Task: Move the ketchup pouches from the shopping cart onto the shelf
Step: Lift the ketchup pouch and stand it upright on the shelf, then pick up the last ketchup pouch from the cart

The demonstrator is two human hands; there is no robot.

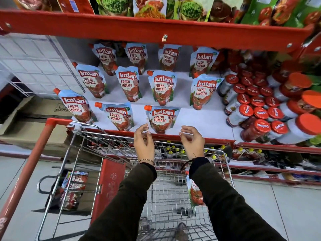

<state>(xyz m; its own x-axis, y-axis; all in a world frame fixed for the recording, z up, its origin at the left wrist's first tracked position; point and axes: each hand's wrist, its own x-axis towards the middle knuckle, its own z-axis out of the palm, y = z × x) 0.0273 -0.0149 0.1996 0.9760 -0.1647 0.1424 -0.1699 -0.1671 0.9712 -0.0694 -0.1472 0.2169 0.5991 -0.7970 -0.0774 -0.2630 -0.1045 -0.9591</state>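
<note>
Several Kissan ketchup pouches stand in rows on the white shelf (205,122). The nearest one (161,120) stands upright at the shelf's front edge. My left hand (143,142) and my right hand (192,140) hover just in front of and below it, one on each side, fingers apart and holding nothing. One pouch (195,192) leans inside the wire shopping cart (166,171), partly hidden by my right sleeve. More pouches (73,190) lie at the cart's left side beyond its wire wall; which compartment they are in I cannot tell.
Red-lidded Mapro jars (260,108) are stacked on the shelf's right part. The red upper shelf's edge (156,26) overhangs the pouches. The cart's red handle (26,169) runs along the left. Cardboard boxes (34,119) sit at the left, and a lower shelf holds more packets.
</note>
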